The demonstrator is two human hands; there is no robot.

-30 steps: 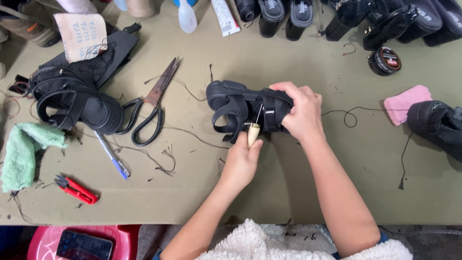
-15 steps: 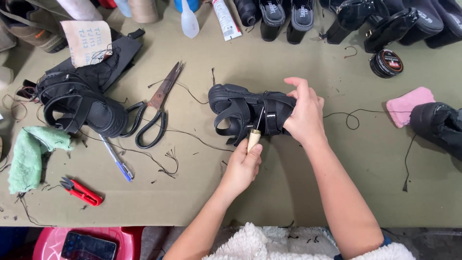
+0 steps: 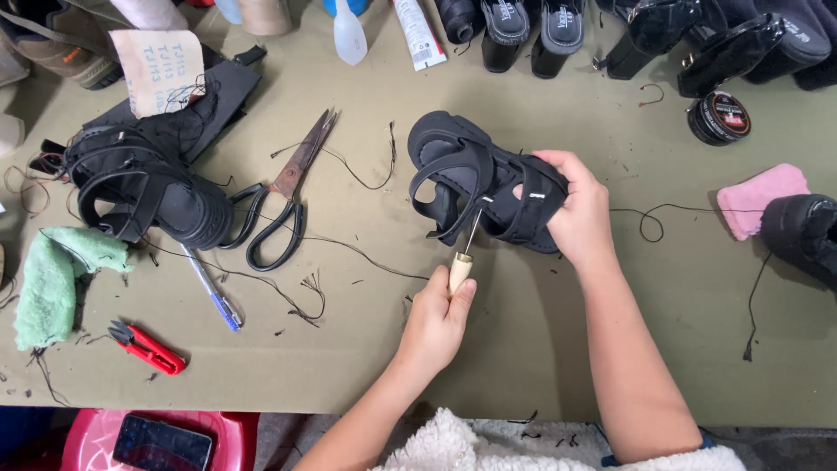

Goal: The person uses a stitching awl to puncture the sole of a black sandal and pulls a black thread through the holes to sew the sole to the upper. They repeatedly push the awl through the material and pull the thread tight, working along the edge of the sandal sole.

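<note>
Head view showed your right hand (image 3: 577, 214) gripping a black sandal (image 3: 484, 183) at its right end, fingers curled over the matte straps and the thumb side underneath. The sandal had a thick, soft-looking sole and several wide woven straps that crossed each other; it was lifted a little and tilted toward you above the olive, cloth-like counter (image 3: 523, 349). Your left hand (image 3: 436, 323) was closed around an awl (image 3: 462, 257) with a pale, rounded wooden handle and a thin metal needle. The needle pointed up and touched one strap near the middle of the sandal, so the sandal lay just above and in front of this hand, between your two hands.

On the left of the counter, a pair of big scissors (image 3: 283, 205) with rusty blades and black looped handles lay open, and loose dark threads (image 3: 349, 249) ran beside them. Further left rested another black sandal (image 3: 148, 196), with a blue pen (image 3: 212, 292) just below it. A fluffy green cloth (image 3: 52, 283) and small red snips (image 3: 148, 347) lay near the left front edge. To the right, a pink sponge (image 3: 758, 199) touched a shiny black shoe (image 3: 806, 231), and a round tin (image 3: 719, 116) stood behind them.
</note>
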